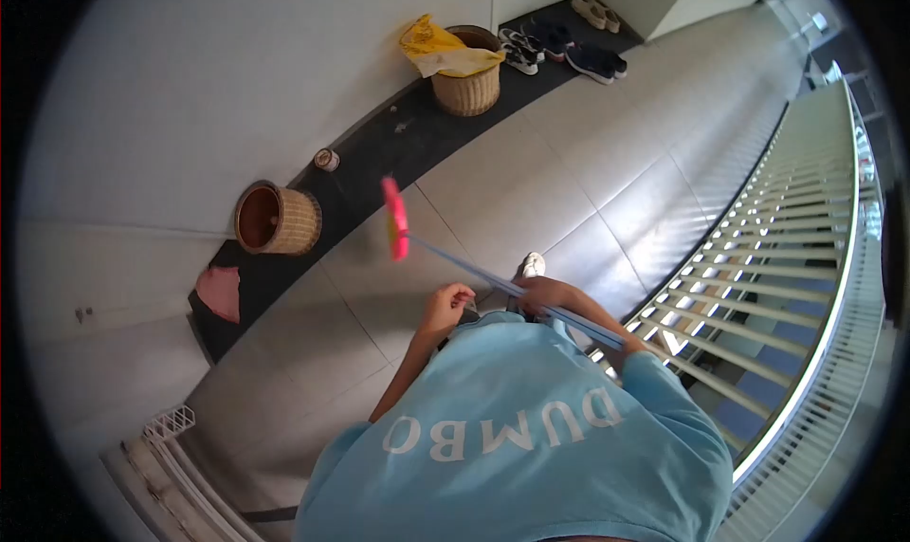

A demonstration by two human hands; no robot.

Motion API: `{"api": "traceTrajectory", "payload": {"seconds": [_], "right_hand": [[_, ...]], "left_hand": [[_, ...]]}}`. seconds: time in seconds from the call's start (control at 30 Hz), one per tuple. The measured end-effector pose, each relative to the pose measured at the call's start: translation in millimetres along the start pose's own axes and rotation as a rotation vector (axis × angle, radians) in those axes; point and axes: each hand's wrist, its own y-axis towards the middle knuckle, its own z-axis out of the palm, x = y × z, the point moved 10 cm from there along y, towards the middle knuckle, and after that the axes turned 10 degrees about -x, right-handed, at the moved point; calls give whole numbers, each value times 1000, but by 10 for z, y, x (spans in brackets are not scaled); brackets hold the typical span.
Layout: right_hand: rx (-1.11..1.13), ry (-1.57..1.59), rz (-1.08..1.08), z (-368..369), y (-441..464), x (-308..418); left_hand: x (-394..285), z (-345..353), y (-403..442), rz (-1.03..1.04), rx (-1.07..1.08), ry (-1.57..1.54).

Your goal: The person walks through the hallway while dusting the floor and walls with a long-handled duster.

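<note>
My right hand (545, 296) is closed round a long blue-grey handle (464, 264), which runs back along my forearm. At its far end is a bright pink head (394, 220), blurred and held out over the tiled floor; its exact kind cannot be made out. My left hand (447, 305) is apart from the handle, in front of my body, with its fingers curled in and nothing visible in them. A white shoe (534, 264) shows just beyond my right hand.
Along the wall, a dark ledge (365, 148) bears a pink cloth-like piece (220, 293), a wicker basket (301, 221), a small can (326, 159), another basket (466, 91) with a yellow bag (441, 44), and several shoes (592, 61). A white railing (758, 267) borders the right side.
</note>
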Motion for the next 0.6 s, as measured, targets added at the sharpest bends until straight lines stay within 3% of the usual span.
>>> {"api": "traceTrajectory", "payload": {"seconds": [0.03, 0.07, 0.13, 0.2, 0.27, 0.4, 0.47, 0.53, 0.6], "right_hand": [[32, 82, -70, 42, 461, -86], [-39, -110, -92, 10, 688, 96], [111, -157, -194, 154, 1141, 290], [94, -231, -238, 66, 1372, 377], [45, -185, -114, -216, 1377, 57], [-227, -274, -97, -1457, 615, -650], [-251, 98, 148, -2041, -11, -1313], [-437, 138, 334, -2649, -677, -1767], [-584, 165, 345, -3209, -1103, -2101]], "left_hand": [[-2, -42, 17, 12, -59, 33], [-19, -62, 44, 33, -104, 69], [-183, -15, 84, 8, -148, 64], [-336, 89, 183, -25, -175, 67], [-510, 301, 273, -22, -153, -5], [-485, 864, 477, -81, -11, 48], [-583, 1095, 577, -57, 7, 64], [-740, 1326, 757, -50, 65, 119], [-913, 1535, 963, 35, 81, 126]]}}
